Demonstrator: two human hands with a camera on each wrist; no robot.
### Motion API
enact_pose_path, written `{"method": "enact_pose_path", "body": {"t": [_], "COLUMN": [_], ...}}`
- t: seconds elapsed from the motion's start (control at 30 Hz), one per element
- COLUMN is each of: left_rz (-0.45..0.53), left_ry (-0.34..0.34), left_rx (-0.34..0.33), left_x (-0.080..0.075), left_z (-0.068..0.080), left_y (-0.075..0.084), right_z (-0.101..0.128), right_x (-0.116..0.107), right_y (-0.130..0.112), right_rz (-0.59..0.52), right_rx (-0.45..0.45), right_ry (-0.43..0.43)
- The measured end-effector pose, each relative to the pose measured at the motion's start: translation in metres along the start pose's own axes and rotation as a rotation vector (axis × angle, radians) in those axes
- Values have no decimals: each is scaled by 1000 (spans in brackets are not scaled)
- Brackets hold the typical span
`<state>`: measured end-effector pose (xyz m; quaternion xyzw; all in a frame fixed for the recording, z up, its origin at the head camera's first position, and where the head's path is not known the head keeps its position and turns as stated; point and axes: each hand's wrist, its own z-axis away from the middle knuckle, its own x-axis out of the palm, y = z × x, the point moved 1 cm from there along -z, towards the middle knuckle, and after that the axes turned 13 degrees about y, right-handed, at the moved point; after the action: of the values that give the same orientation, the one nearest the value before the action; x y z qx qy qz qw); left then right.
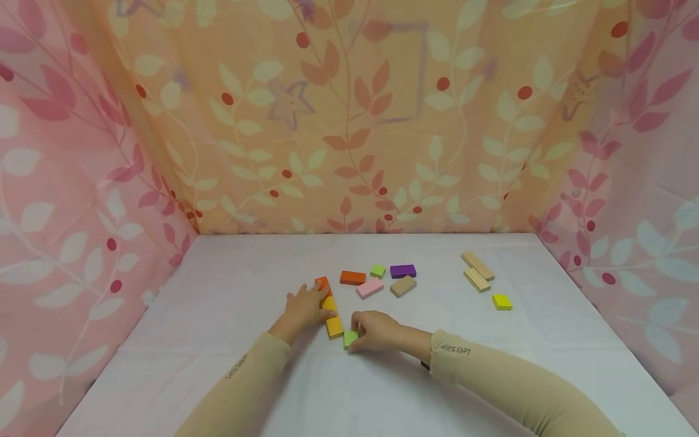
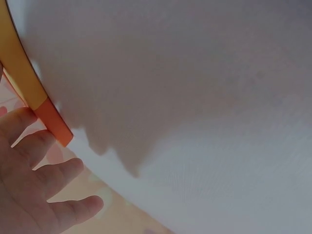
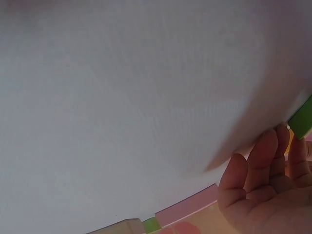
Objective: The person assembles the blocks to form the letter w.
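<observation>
In the head view a row of blocks lies on the table: an orange block (image 1: 323, 282) at the far end, then a yellow-orange block (image 1: 329, 302) and another yellow-orange block (image 1: 334, 328) nearer. My left hand (image 1: 303, 308) rests against this row with spread, fairly straight fingers; its thumb reaches over the middle. The left wrist view has the fingertips (image 2: 46, 136) at the edge of the orange block (image 2: 56, 124). Just right of the row's near end, my right hand (image 1: 379, 331) pinches a light green block (image 1: 350, 340) between thumb and fingers. The fingers partly cover that block.
Beyond the hands lie a red-orange block (image 1: 352, 278), a small green block (image 1: 378, 271), a purple block (image 1: 403, 271), a pink block (image 1: 370, 288) and a tan block (image 1: 403, 286). Farther right are a wooden block (image 1: 477, 266), a ridged wooden block (image 1: 477, 280) and a yellow block (image 1: 502, 302).
</observation>
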<state>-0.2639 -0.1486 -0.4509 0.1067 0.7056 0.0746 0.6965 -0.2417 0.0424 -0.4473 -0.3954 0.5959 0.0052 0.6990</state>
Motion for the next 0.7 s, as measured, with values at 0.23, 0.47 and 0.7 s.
{"method": "enact_pose_path", "body": {"t": [0.23,0.47,0.7], "left_rz": [0,2,8], "left_ry": [-10,-20,-27], "left_rx": [-1,-6,-14], "left_x": [-2,-1,-2], "left_z": [-1,-2,1], "left_y": [1,0,2], "right_z": [0,-13,-29], "right_x": [-8,-31,-51], "right_y": [3,23,51], "right_rz": [-77,-74,135], "right_rx": [42,47,9], "right_ry": [-17,108,285]}}
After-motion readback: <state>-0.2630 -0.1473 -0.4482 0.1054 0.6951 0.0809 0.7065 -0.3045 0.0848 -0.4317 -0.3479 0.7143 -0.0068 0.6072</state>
